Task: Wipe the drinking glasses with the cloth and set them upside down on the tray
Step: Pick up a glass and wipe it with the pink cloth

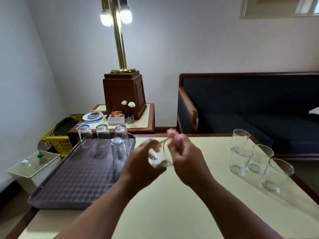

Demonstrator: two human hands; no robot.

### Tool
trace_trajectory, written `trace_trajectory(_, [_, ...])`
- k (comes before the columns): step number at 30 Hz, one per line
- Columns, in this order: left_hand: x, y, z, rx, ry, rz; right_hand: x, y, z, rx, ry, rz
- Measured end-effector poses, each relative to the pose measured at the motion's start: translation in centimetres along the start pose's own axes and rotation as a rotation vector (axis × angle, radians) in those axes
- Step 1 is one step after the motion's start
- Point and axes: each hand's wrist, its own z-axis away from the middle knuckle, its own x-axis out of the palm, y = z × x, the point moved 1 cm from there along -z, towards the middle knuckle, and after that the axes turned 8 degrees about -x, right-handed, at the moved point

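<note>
Glass (pixel 159 158) in left hand (pixel 138 163) grip; right hand (pixel 186 157) at rim, grip blurred, cannot tell.

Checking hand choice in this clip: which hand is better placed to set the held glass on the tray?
Left, probably. The left hand grips the glass and is nearer the tray; the right hand, blurred, is at its rim.
</note>
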Motion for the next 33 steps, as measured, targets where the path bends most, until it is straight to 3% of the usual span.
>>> trace_trajectory(2, [0.6,1.0,0.2,-0.098,0.176,-0.119,1.0,-0.1,0.1,0.366,0.065,-0.272])
trace_trajectory(3, [0.6,1.1,0.0,-0.103,0.209,-0.132,1.0,-0.2,0.0,0.425,0.027,-0.280])
trace_trajectory(5, [0.3,0.3,-0.3,-0.063,0.115,-0.072,0.1,-0.3,0.0,0.272,-0.089,-0.077])
trace_trajectory(7, [-0.3,-1.1,-0.6,0.017,-0.144,0.026,-1.4,-0.1,-0.4,-0.080,-0.202,0.263])
trace_trajectory(9, [-0.5,-1.7,-0.4,0.016,-0.366,0.085,-1.9,0.2,-0.5,-0.278,-0.292,0.436])
trace_trajectory(11, [0.1,-1.2,0.0,-0.068,-0.314,0.088,-1.1,0.4,-0.2,-0.255,-0.188,0.343])
trace_trajectory(14, [1.0,1.0,0.2,-0.159,0.096,-0.074,0.6,0.1,0.2,0.188,0.070,-0.108])
trace_trajectory(16, [1.3,1.5,0.0,-0.161,0.241,-0.142,0.7,0.2,0.1,0.305,0.071,-0.163])
trace_trajectory(18, [1.0,0.6,-0.5,-0.092,0.152,-0.069,-0.1,-0.3,0.1,0.144,-0.014,0.004])
trace_trajectory(20, [0.2,-0.7,-0.8,0.011,-0.081,0.028,-1.4,-0.6,-0.1,-0.154,-0.151,0.286])
trace_trajectory(22, [-0.6,-1.2,-0.7,-0.003,-0.276,0.080,-1.7,-0.4,-0.1,-0.332,-0.244,0.504])
trace_trajectory(23, [-0.8,-1.0,-0.6,-0.042,-0.301,0.074,-1.5,-0.4,0.0,-0.350,-0.211,0.495])
trace_trajectory(25, [-0.8,0.1,-0.4,-0.091,-0.146,-0.024,-0.7,-0.6,0.1,-0.248,-0.046,0.302])
trace_trajectory(28, [-0.2,1.6,-0.3,-0.133,0.193,-0.198,0.3,-0.5,0.2,0.176,0.117,-0.157])
trace_trajectory(30, [-0.2,1.3,-0.4,-0.128,0.229,-0.134,0.1,-0.5,0.1,0.124,0.059,-0.087])
trace_trajectory(33, [-0.8,-1.0,-0.7,0.035,-0.074,-0.019,-1.6,-0.7,-0.1,-0.254,-0.162,0.357])
